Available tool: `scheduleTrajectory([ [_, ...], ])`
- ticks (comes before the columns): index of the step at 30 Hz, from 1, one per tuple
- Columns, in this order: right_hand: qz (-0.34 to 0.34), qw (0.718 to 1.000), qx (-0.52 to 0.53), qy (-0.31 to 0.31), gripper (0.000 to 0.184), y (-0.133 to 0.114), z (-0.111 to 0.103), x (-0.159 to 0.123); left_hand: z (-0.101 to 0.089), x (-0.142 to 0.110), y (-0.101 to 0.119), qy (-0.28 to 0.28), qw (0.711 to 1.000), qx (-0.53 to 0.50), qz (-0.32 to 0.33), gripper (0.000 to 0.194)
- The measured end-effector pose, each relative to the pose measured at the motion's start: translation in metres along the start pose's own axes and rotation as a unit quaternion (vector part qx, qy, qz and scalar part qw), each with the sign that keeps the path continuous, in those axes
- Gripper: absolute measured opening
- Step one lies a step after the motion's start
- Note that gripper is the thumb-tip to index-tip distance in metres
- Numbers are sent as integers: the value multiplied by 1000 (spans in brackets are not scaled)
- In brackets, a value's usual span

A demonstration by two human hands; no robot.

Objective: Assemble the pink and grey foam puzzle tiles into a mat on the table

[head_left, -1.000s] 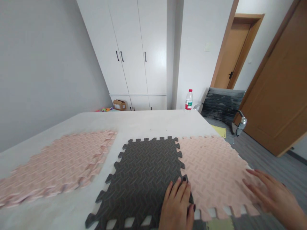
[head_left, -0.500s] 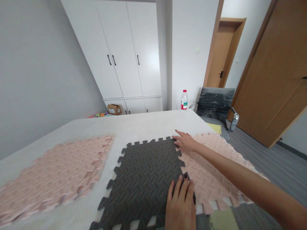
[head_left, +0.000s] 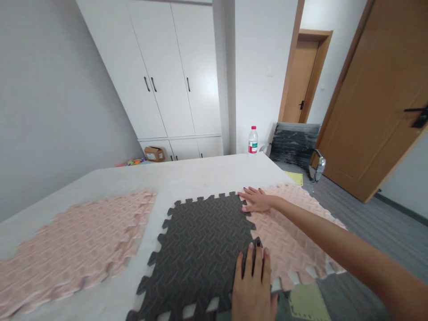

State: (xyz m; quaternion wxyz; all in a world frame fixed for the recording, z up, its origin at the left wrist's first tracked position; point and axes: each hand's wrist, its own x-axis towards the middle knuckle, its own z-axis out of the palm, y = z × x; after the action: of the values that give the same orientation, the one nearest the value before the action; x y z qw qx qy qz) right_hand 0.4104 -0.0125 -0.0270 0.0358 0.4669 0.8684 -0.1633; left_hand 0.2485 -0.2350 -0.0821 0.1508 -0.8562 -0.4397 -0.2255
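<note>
A dark grey foam puzzle mat (head_left: 200, 245) lies on the white table (head_left: 187, 176), joined along its right edge to a pink foam mat (head_left: 294, 240). My left hand (head_left: 254, 281) rests flat, fingers stretched, on the near part of the seam between the two. At the far end of that seam my right hand (head_left: 256, 200) lies flat with fingers out, arm reaching across the pink mat.
A stack of pink mats (head_left: 73, 245) lies at the table's left. A plastic bottle (head_left: 253, 140) stands at the far table edge, beside a grey chair (head_left: 294, 145). A yellow-green mat (head_left: 307, 303) pokes out below the near right. White cupboards and wooden doors stand behind.
My right hand went from the pink mat's near right edge to the far end of the seam, where it now lies a little flatter. The left hand stayed put.
</note>
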Motion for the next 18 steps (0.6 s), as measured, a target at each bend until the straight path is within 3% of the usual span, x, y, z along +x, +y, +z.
scheduleTrajectory([
  [7,9,995,-94,41,93,-4,4,1,7,0,4,18,1000,-9,-23,62],
  [10,-10,991,-109,79,91,-8,2,-5,10,-3,2,55,998,-15,-28,59],
  [14,-65,995,-67,18,104,-11,-7,-14,12,-6,-11,105,993,18,54,53],
  [18,-37,994,-97,-22,118,-20,-10,-13,15,-6,-19,109,989,48,88,50],
])
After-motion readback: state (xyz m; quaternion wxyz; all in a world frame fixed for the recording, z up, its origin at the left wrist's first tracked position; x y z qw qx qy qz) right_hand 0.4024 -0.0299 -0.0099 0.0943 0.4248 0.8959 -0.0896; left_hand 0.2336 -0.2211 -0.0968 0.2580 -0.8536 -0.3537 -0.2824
